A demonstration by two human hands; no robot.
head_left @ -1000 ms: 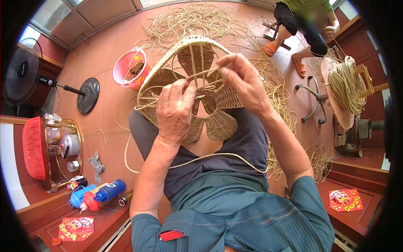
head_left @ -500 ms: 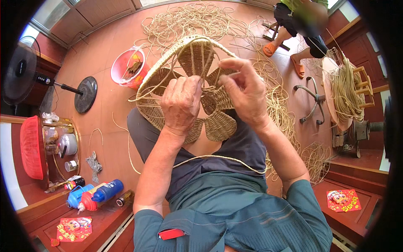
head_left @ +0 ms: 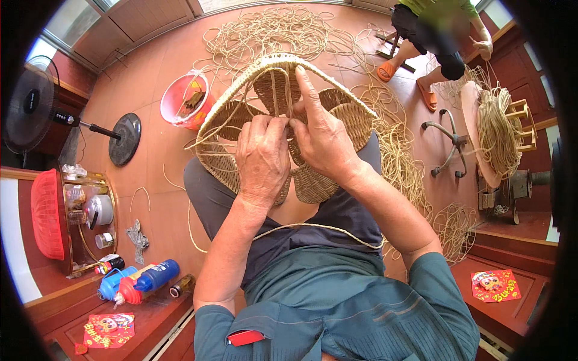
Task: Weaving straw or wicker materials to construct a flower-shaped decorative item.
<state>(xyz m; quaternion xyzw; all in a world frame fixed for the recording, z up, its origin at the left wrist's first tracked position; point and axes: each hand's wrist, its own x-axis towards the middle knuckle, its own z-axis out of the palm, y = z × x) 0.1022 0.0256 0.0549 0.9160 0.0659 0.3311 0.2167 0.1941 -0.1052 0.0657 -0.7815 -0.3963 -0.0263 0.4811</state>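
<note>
Both hands on the weave, frame centre.
Left hand (head_left: 263, 157) and right hand (head_left: 322, 137) pinch strands of the woven rattan frame (head_left: 224, 157) on my lap.

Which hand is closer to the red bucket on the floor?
Left. The left hand grips the woven basket on the red bucket's side; the right hand is farther away.

Two red square paper decorations with cartoon figures: one (head_left: 108, 328) just below the blue bottle (head_left: 158, 275), another (head_left: 495, 285) far to its right, on wooden ledges.
</note>
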